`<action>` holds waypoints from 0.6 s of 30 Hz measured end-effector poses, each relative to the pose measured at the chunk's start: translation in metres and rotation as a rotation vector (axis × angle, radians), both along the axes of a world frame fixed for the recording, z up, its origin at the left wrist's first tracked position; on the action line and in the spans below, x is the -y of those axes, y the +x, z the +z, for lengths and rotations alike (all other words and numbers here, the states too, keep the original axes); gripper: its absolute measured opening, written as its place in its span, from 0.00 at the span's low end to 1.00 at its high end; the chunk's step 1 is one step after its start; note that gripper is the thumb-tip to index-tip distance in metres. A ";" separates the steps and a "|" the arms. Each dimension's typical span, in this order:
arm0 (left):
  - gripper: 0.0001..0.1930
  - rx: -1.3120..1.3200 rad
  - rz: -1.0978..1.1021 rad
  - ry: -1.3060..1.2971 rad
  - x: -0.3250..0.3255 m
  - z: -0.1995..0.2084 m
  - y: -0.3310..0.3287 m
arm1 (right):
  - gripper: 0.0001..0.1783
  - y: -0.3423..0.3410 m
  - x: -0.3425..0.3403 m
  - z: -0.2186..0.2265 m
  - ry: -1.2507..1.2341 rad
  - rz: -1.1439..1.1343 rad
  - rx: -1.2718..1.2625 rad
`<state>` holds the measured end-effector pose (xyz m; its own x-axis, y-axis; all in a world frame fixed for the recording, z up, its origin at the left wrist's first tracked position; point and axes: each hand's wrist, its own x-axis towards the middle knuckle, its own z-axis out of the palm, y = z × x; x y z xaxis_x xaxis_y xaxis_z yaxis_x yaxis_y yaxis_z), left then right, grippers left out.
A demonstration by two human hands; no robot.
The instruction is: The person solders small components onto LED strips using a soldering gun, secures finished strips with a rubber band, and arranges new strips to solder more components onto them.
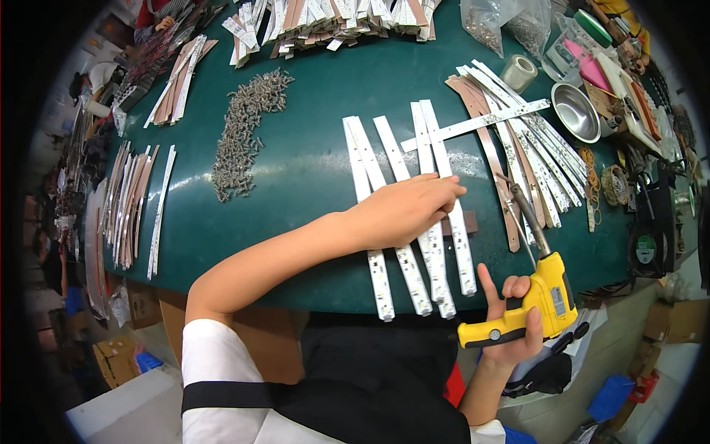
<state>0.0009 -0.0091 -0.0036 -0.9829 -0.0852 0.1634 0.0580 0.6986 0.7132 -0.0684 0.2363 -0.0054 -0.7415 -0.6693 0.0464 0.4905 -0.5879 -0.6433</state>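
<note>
Several white LED strips (407,275) lie side by side near the table's front edge, pointing away from me. My left hand (414,209) reaches across them from the left, its fingers bent together at the rightmost strip (460,248). The hand's underside and thumb are hidden, so I cannot see what its fingertips hold. In my right hand (516,325) is a yellow and black soldering gun (553,296), gripped by the handle with the index finger raised. Its long metal barrel points up and away, the tip (510,185) above a brown strip. Another LED strip (481,126) lies crosswise beyond.
A stack of LED strips (543,159) lies to the right, near a metal bowl (577,111) and a tape roll (518,72). Small metal pieces like screws (248,129) form a pile left of centre. More strips (137,200) lie left and at the far edge.
</note>
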 end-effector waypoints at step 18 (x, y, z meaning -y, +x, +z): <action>0.06 -0.155 0.148 0.091 0.028 0.030 -0.025 | 0.29 -0.032 -0.014 0.031 -0.060 -0.182 -0.141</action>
<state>-0.0245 -0.0367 0.0260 -0.9224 -0.2480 0.2961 0.0731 0.6406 0.7644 -0.1001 0.2500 0.0255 -0.8332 -0.5180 0.1939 0.2806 -0.6979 -0.6589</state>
